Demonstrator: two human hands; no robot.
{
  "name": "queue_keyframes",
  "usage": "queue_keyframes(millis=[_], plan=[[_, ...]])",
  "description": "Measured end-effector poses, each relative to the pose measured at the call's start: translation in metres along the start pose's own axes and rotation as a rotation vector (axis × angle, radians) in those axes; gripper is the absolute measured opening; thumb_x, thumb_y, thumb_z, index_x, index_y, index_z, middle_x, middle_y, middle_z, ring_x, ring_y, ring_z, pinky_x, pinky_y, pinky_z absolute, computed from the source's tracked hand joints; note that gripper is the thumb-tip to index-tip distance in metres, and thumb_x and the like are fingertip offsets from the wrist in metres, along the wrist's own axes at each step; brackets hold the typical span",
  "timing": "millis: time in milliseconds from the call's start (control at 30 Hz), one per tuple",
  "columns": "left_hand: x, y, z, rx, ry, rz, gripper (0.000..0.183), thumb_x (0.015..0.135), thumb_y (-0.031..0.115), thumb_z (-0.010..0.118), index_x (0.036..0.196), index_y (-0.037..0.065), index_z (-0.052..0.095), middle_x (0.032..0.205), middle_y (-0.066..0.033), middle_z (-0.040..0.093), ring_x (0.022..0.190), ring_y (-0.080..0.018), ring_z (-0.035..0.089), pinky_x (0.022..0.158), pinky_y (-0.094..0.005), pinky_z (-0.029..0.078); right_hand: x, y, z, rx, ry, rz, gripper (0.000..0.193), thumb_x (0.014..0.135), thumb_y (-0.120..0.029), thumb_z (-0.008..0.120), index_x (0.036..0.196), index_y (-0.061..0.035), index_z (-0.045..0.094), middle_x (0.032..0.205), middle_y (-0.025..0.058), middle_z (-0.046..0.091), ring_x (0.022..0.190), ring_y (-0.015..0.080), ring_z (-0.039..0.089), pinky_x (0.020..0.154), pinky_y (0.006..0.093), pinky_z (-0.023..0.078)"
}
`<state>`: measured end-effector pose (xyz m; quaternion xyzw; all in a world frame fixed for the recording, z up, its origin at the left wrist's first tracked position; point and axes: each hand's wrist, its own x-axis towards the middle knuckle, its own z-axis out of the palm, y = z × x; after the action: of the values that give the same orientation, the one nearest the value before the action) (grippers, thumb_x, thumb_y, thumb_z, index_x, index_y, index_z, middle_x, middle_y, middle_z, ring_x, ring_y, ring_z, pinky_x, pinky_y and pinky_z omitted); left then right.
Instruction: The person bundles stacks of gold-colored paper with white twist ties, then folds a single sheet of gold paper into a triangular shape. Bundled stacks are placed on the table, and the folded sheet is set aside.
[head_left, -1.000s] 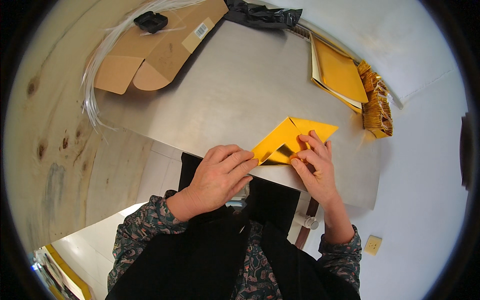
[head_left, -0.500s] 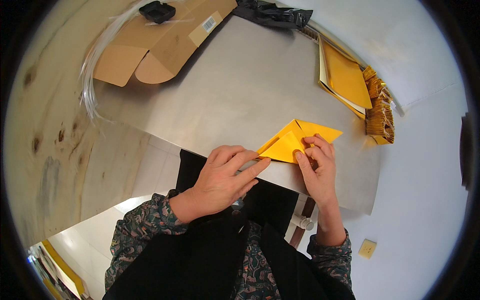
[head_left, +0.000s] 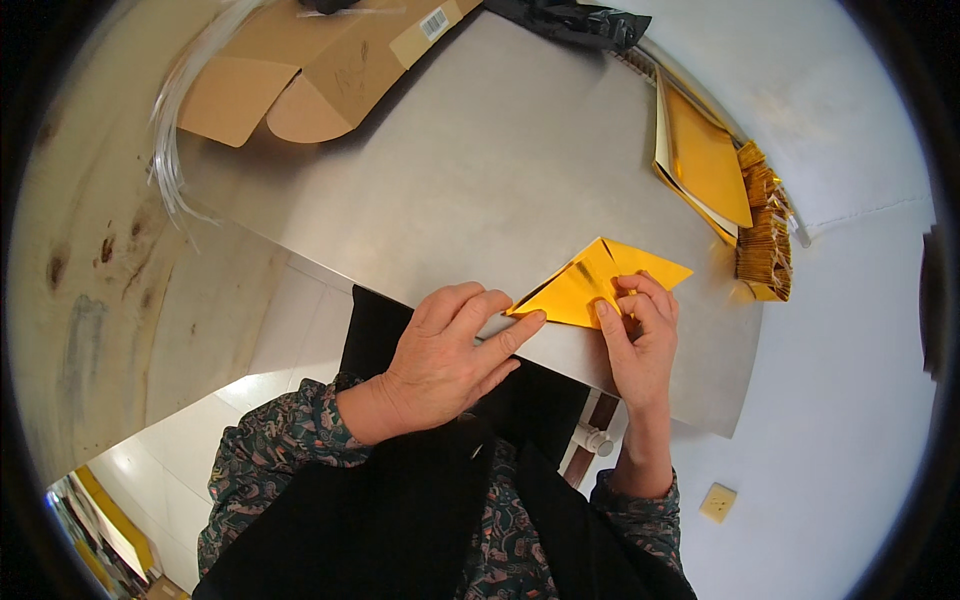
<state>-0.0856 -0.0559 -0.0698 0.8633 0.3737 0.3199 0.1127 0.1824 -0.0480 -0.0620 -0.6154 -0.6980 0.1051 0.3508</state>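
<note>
A folded sheet of shiny gold paper [head_left: 575, 290] lies near the front edge of the metal table, creased into a pointed shape with a triangular flap. My left hand [head_left: 450, 345] has the paper's left corner between its fingers, one fingertip pressing along the front edge. At the right part, my right hand [head_left: 643, 335] pinches the paper between thumb and bent fingers. The underside of the paper and my left thumb are hidden.
On the metal table [head_left: 430, 170], a flattened cardboard box [head_left: 340, 80] lies at the far left beside clear plastic strands [head_left: 172, 130]. A black plastic bag [head_left: 575, 22], a stack of gold sheets [head_left: 705, 150] and bundled folded gold papers [head_left: 765, 235] line the wall.
The view has shifted slightly. The flap on the gold paper now lies flatter, and a dark reflection shows on it. Both hands keep nearly the same hold.
</note>
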Motion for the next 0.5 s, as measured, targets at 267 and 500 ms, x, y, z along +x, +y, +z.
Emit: queue_keyframes(millis=[267, 500], plan=[[0.0012, -0.0001, -0.0007, -0.015, -0.009, -0.026, 0.061, 0.08, 0.02, 0.081, 0.139, 0.014, 0.067, 0.127, -0.0083, 0.057, 0.118, -0.0285, 0.051, 0.099, -0.041, 0.044, -0.0006, -0.0023, 0.002, 0.0, 0.011, 0.051, 0.02, 0.086, -0.015, 0.082, 0.084, -0.0041, 0.065, 0.119, 0.0098, 0.068, 0.124, 0.0345, 0.055, 0.106, 0.045, 0.043], [0.0019, -0.0003, -0.0011, -0.014, -0.017, -0.041, 0.061, 0.08, 0.02, 0.081, 0.139, 0.014, 0.067, 0.126, -0.0066, 0.057, 0.119, -0.0271, 0.052, 0.099, -0.0402, 0.044, 0.0003, -0.0062, 0.0016, -0.017, 0.008, 0.074, 0.02, 0.086, -0.014, 0.082, 0.084, -0.0037, 0.065, 0.119, 0.0098, 0.068, 0.124, 0.0346, 0.055, 0.106, 0.0447, 0.043]])
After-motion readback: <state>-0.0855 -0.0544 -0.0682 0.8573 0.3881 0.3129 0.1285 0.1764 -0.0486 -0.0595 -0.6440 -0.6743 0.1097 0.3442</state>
